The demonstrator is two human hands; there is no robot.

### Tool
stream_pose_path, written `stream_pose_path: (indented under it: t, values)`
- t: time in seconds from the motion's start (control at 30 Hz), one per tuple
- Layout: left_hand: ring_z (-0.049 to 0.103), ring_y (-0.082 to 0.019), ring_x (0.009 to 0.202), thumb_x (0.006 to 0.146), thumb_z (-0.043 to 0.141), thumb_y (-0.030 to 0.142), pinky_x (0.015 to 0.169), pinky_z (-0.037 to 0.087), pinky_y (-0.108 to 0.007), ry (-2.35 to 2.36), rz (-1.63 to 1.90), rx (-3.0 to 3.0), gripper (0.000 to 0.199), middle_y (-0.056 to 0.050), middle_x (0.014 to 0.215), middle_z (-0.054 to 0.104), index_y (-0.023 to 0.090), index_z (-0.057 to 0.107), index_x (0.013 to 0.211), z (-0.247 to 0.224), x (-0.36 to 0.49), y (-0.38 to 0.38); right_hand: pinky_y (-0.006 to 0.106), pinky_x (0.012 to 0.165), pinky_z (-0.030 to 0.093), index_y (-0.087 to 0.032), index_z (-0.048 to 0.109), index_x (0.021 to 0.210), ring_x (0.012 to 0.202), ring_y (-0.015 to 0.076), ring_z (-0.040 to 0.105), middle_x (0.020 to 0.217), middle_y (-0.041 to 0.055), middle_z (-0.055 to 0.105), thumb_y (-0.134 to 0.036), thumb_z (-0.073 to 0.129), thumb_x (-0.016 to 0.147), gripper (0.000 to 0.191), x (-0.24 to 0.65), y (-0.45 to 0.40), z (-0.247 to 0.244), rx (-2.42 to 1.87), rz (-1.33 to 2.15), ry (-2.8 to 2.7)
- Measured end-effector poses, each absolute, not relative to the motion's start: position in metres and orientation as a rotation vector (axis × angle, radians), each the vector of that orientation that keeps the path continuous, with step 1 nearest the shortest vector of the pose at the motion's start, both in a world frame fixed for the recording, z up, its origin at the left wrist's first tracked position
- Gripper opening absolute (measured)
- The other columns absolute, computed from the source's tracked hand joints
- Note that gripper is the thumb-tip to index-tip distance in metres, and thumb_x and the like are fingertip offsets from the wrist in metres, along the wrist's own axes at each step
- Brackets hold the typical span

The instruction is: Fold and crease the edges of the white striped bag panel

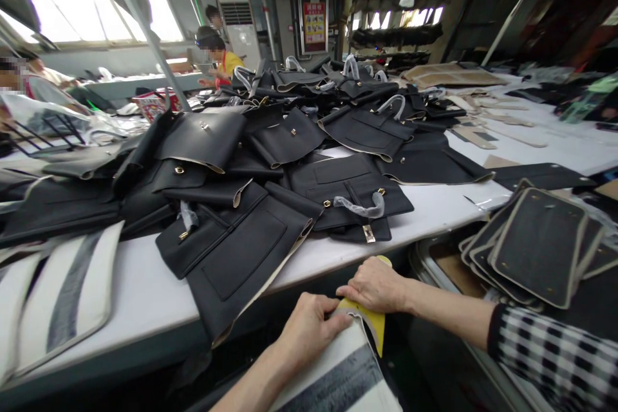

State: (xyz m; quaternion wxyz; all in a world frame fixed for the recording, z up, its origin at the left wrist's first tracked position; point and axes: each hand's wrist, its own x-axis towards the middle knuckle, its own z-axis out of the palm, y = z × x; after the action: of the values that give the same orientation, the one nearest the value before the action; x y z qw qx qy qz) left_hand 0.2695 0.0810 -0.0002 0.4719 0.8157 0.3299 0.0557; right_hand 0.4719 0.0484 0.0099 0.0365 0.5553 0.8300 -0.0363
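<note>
At the table's front edge, my left hand [311,322] pinches the upper corner of a white panel with a dark grey stripe [355,354]. Close beside it, the fingers of my right hand [374,284] are wrapped round a flat yellow tool [378,328]. A pointed yellow part shows below this hand and a bit of yellow above it; its exact kind is unclear. The tool lies against the panel's top edge. More white striped panels [80,296] lie at the table's left. Just beyond my hands, a black bag piece [241,251] overhangs the table edge.
Black bag pieces with metal clasps [360,190] are heaped over the white table [299,264]. Dark panels with pale edges [538,244] are stacked at right. Beige pieces [476,135] lie farther back. A person in yellow [229,64] works across the room.
</note>
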Motion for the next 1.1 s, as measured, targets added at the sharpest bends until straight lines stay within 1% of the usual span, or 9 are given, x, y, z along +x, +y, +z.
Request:
stream_pose_path:
  t: [0.13,0.23,0.43,0.63,0.83,1.0,1.1]
  values:
    - [0.041,-0.008,0.056,0.085,0.055,0.033,0.054,0.022,-0.025,0.792,0.126,2.047,0.032,0.006,0.056,0.043,0.014,0.054,0.060,0.000,0.269,0.079,0.028,0.054,0.032,-0.021,0.075,0.069,0.064,0.0231,0.070,0.068,0.0096,0.072,-0.049,0.021,0.102,0.069,0.468,0.045,0.009,1.744,-0.131,2.481]
    - [0.045,-0.010,0.057,0.087,0.054,0.034,0.055,0.024,-0.025,0.764,0.133,2.082,0.032,0.004,0.058,0.050,0.015,0.055,0.062,0.000,0.269,0.079,0.028,0.056,0.037,-0.021,0.076,0.072,0.067,0.0242,0.071,0.070,0.0096,0.073,-0.049,0.021,0.101,0.068,0.465,0.041,0.007,1.792,-0.144,2.423]
    - [0.054,-0.012,0.061,0.090,0.053,0.034,0.058,0.028,-0.025,0.719,0.168,2.184,0.030,0.001,0.065,0.061,0.016,0.057,0.066,-0.005,0.271,0.078,0.032,0.062,0.043,-0.023,0.077,0.077,0.072,0.0272,0.071,0.074,0.0107,0.074,-0.050,0.021,0.101,0.067,0.462,0.033,0.005,1.875,-0.156,2.336]
    - [0.059,-0.014,0.066,0.093,0.051,0.030,0.062,0.033,-0.026,0.705,0.182,2.274,0.027,-0.002,0.071,0.066,0.018,0.058,0.070,-0.007,0.270,0.074,0.032,0.066,0.045,-0.025,0.077,0.081,0.075,0.0255,0.071,0.077,0.0098,0.074,-0.049,0.019,0.102,0.066,0.458,0.025,0.005,1.936,-0.179,2.277]
    - [0.062,-0.018,0.074,0.096,0.045,0.032,0.068,0.037,-0.027,0.712,0.144,2.333,0.028,-0.005,0.078,0.066,0.018,0.061,0.077,-0.010,0.268,0.071,0.031,0.063,0.043,-0.025,0.077,0.083,0.074,0.0256,0.071,0.078,0.0089,0.074,-0.046,0.019,0.102,0.065,0.455,0.014,0.004,1.976,-0.175,2.244]
    - [0.060,-0.020,0.078,0.097,0.043,0.035,0.072,0.037,-0.030,0.702,0.110,2.319,0.029,-0.005,0.082,0.065,0.018,0.063,0.083,-0.008,0.266,0.067,0.031,0.063,0.044,-0.025,0.077,0.086,0.075,0.0256,0.071,0.078,0.0081,0.075,-0.045,0.019,0.103,0.063,0.449,0.005,-0.002,2.015,-0.179,2.219]
    - [0.057,-0.017,0.075,0.097,0.042,0.037,0.070,0.035,-0.028,0.668,0.096,2.243,0.032,-0.003,0.079,0.063,0.018,0.063,0.081,-0.003,0.264,0.069,0.030,0.062,0.044,-0.024,0.076,0.087,0.073,0.0249,0.071,0.077,0.0094,0.074,-0.045,0.019,0.103,0.063,0.443,-0.002,-0.002,2.050,-0.160,2.180]
